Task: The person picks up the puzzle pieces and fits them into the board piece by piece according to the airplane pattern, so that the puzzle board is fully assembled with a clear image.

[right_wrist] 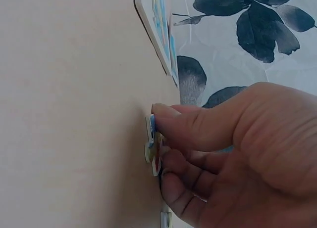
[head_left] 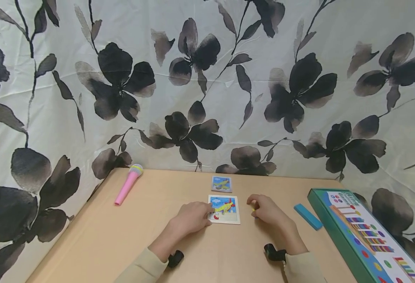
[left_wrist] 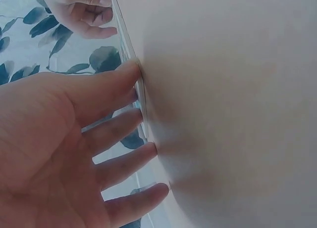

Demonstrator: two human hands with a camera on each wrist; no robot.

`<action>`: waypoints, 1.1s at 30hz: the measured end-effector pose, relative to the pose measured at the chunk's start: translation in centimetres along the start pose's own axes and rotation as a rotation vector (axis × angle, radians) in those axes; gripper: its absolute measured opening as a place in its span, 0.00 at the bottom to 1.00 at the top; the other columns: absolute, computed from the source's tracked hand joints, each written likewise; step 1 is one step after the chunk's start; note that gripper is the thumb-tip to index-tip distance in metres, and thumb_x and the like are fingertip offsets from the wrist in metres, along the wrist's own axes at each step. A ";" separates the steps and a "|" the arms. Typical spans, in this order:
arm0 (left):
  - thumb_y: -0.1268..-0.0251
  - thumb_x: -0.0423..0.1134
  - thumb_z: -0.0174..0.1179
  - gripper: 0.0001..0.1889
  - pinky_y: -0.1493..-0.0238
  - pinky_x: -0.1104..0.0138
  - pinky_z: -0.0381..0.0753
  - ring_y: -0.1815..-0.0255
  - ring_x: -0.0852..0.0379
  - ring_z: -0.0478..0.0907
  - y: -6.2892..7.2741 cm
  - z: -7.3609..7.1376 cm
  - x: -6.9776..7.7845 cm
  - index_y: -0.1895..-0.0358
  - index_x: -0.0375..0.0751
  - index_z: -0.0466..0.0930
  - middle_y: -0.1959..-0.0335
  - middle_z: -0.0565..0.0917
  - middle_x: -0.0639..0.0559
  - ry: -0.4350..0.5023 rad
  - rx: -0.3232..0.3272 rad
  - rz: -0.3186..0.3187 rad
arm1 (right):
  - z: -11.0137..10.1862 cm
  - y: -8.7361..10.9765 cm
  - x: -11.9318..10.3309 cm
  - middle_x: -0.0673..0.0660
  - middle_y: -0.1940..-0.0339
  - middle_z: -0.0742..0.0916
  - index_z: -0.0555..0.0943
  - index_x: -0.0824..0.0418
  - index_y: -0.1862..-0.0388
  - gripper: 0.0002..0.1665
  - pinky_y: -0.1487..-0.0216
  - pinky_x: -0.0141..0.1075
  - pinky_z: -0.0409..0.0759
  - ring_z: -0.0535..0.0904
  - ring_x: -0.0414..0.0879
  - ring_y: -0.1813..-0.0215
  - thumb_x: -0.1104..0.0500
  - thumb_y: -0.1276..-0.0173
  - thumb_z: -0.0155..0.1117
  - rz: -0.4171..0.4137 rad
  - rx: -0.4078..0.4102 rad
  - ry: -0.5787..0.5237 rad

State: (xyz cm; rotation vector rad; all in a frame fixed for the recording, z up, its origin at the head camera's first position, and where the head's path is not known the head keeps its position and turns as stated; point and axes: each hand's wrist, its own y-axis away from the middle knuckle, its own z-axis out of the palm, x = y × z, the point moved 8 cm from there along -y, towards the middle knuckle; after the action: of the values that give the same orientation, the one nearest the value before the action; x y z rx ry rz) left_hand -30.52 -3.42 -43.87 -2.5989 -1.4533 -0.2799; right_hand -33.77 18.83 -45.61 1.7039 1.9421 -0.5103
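A square picture puzzle (head_left: 233, 217) with a yellow aeroplane on it lies in the middle of the table. My left hand (head_left: 193, 217) rests at its left side, thumb and fingertips against the edge with the fingers fairly straight, as the left wrist view shows. To the right of the puzzle, my right hand (head_left: 269, 210) pinches a small puzzle piece (right_wrist: 150, 129) between thumb and fingers, low over the table. Blue shows on the piece's printed face. Most of it is hidden behind the fingers.
Behind the puzzle lies a smaller aeroplane picture (head_left: 222, 184). A pink toy microphone (head_left: 127, 186) lies at the back left. On the right are a blue bar (head_left: 308, 217) and a large green box (head_left: 366, 236). A floral curtain (head_left: 242, 98) hangs behind the table.
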 end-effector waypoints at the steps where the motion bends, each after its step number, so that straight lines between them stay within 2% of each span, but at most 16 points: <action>1: 0.38 0.44 0.68 0.22 0.54 0.52 0.84 0.35 0.49 0.79 0.0 0.0 0.0 0.40 0.50 0.83 0.34 0.80 0.52 0.001 -0.001 0.000 | 0.1 0.0 0.2 0.57 0.64 0.81 0.81 0.59 0.54 0.18 0.66 0.36 0.77 0.74 0.49 0.63 0.73 0.41 0.67 0.016 -0.007 -0.010; 5: 0.38 0.44 0.68 0.21 0.54 0.52 0.84 0.35 0.49 0.78 0.0 0.1 0.0 0.40 0.50 0.83 0.34 0.79 0.52 0.005 0.004 0.001 | 0.2 0.1 0.3 0.57 0.65 0.80 0.80 0.60 0.55 0.15 0.70 0.34 0.76 0.74 0.48 0.66 0.71 0.41 0.68 0.050 -0.037 -0.042; 10: 0.38 0.45 0.67 0.22 0.53 0.52 0.84 0.35 0.49 0.78 0.1 0.2 0.0 0.40 0.50 0.83 0.34 0.80 0.52 0.006 0.001 0.000 | -0.1 0.7 0.1 0.58 0.60 0.79 0.80 0.59 0.53 0.22 0.63 0.36 0.79 0.73 0.49 0.60 0.70 0.47 0.74 0.011 -0.109 -0.013; 14: 0.37 0.45 0.67 0.22 0.52 0.52 0.84 0.35 0.50 0.78 0.0 0.2 0.0 0.40 0.50 0.83 0.34 0.80 0.52 0.001 -0.001 0.004 | -0.3 1.0 0.2 0.58 0.58 0.78 0.80 0.59 0.55 0.24 0.62 0.38 0.80 0.72 0.50 0.58 0.74 0.51 0.73 -0.019 -0.146 -0.014; 17: 0.37 0.45 0.67 0.22 0.52 0.52 0.84 0.35 0.50 0.78 0.0 0.1 0.0 0.39 0.50 0.82 0.34 0.80 0.52 0.002 -0.003 0.004 | -0.4 0.9 0.5 0.58 0.63 0.78 0.79 0.61 0.60 0.20 0.65 0.36 0.78 0.72 0.49 0.61 0.75 0.51 0.72 -0.007 -0.136 -0.031; 24: 0.37 0.45 0.67 0.21 0.53 0.52 0.84 0.35 0.49 0.78 0.1 0.0 0.0 0.40 0.51 0.83 0.34 0.80 0.52 -0.004 0.001 0.001 | -0.6 1.0 1.0 0.58 0.63 0.80 0.78 0.60 0.56 0.23 0.64 0.36 0.80 0.74 0.49 0.63 0.74 0.50 0.74 0.062 -0.106 -0.059; 33: 0.38 0.45 0.67 0.21 0.53 0.50 0.83 0.36 0.49 0.79 0.0 0.1 0.1 0.41 0.51 0.83 0.35 0.80 0.52 -0.002 0.004 0.000 | -0.9 1.4 1.1 0.57 0.69 0.79 0.78 0.63 0.63 0.17 0.69 0.35 0.74 0.73 0.48 0.68 0.72 0.49 0.75 0.101 -0.085 -0.048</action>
State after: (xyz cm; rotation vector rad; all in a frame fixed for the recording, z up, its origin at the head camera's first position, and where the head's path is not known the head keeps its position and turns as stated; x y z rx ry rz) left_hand -30.47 -3.32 -43.91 -2.5967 -1.4527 -0.2734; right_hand -32.57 20.48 -45.50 1.7102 1.8081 -0.4218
